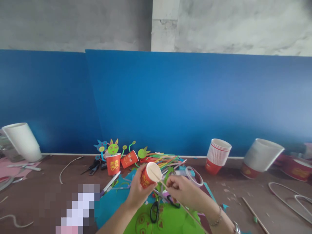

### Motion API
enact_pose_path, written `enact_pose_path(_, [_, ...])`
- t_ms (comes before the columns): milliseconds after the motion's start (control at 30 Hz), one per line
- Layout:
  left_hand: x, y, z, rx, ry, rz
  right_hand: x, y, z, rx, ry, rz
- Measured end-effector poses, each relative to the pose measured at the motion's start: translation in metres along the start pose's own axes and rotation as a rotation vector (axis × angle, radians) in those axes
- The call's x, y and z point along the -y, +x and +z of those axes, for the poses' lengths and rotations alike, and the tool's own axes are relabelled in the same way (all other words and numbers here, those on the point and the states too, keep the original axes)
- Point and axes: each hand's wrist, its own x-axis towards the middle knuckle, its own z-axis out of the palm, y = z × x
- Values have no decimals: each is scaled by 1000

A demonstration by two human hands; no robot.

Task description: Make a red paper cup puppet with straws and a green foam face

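Observation:
My left hand (pixel 136 191) is wrapped round a red paper cup (pixel 145 178), whose pale opening tilts toward me. In my right hand (pixel 179 188) is a thin wooden stick (pixel 162 184), pinched between the fingers. Its far end reaches over the cup's mouth, and the rest runs back under my right forearm. Whether the tip touches the cup's inside I cannot tell. Just below my hands, scissors (pixel 154 211) with dark handles lie on green paper (pixel 129 226). A clear tape roll (pixel 194 176) stands to the right of my right hand.
Behind the hands are a decorated red cup (pixel 113 164), a tipped red cup (pixel 129 159) and a pile of colourful straws (pixel 168 160). Stacked paper cups (pixel 218 156) stand at right. A knife (pixel 110 182) lies left, another stick (pixel 254 214) right. A blue partition (pixel 156 100) closes the back.

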Motion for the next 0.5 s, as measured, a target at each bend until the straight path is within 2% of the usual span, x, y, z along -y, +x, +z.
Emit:
enact_pose_path(100, [-1,-1,0,34,4,43,-4,3,5,-5,11,9])
enact_pose_path(300, [-2,-2,-1,28,-24,73,-5,6,3,-29,27,9])
enact_pose_path(500, [-5,-2,0,20,-72,15,-7,6,5,-32,70,-7])
